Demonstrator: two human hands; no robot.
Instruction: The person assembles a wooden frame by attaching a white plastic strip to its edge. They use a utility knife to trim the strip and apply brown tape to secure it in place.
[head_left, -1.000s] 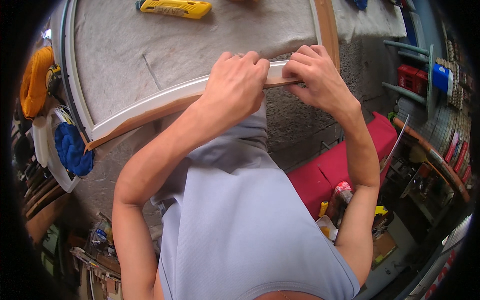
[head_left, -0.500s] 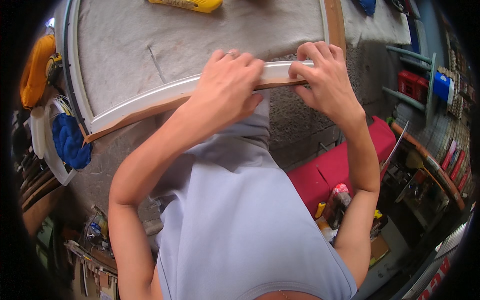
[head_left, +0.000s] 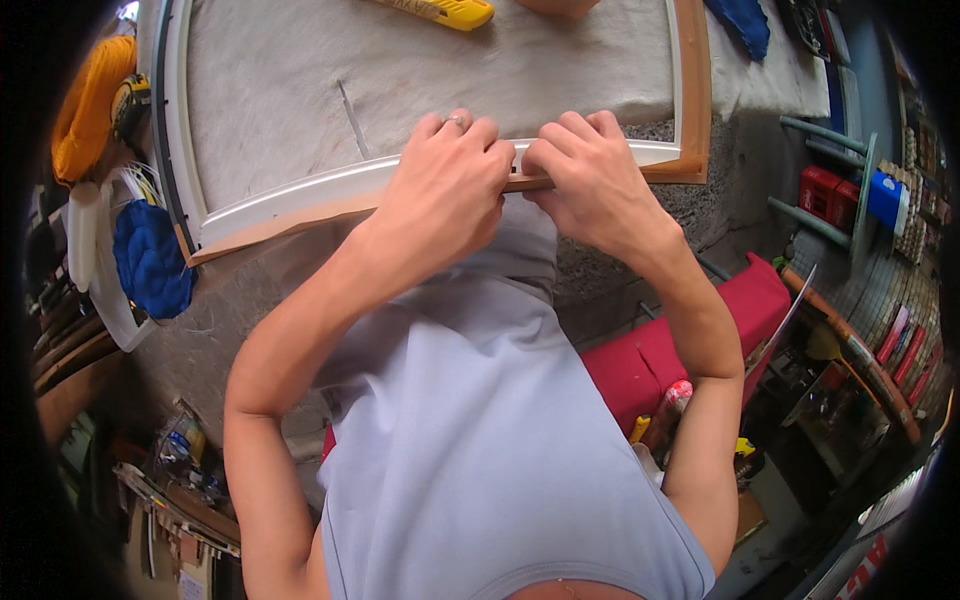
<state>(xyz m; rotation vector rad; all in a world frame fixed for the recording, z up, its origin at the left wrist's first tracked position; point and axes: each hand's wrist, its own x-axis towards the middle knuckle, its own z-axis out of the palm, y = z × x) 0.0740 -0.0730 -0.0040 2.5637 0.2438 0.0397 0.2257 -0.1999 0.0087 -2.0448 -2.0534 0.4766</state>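
A white frame (head_left: pixel 290 204) lies on a pale cloth-covered worktop (head_left: pixel 270 85). Brown tape (head_left: pixel 340 208) runs along its near edge and sticks out past it, wrinkled toward the left. My left hand (head_left: pixel 447 185) is closed over the near rail, fingers on top and thumb below. Close beside it, my right hand (head_left: pixel 590 180) pinches the same rail and its tape edge. A small gap separates the two hands. Brown tape (head_left: pixel 692 90) also borders the right side of the frame. My fingertips hide part of the near rail.
A yellow utility knife (head_left: pixel 455 12) and a brown rounded object (head_left: pixel 558 6) lie at the far side. A thin metal strip (head_left: pixel 352 118) rests inside the frame. Orange cord (head_left: pixel 92 110), a tape measure (head_left: pixel 130 105) and blue fabric (head_left: pixel 152 260) hang left. A red-covered bench (head_left: pixel 640 365) stands right.
My right hand has moved left along the rail, close to my left hand, uncovering the right corner. The view has shifted slightly, bringing the brown rounded object into sight.
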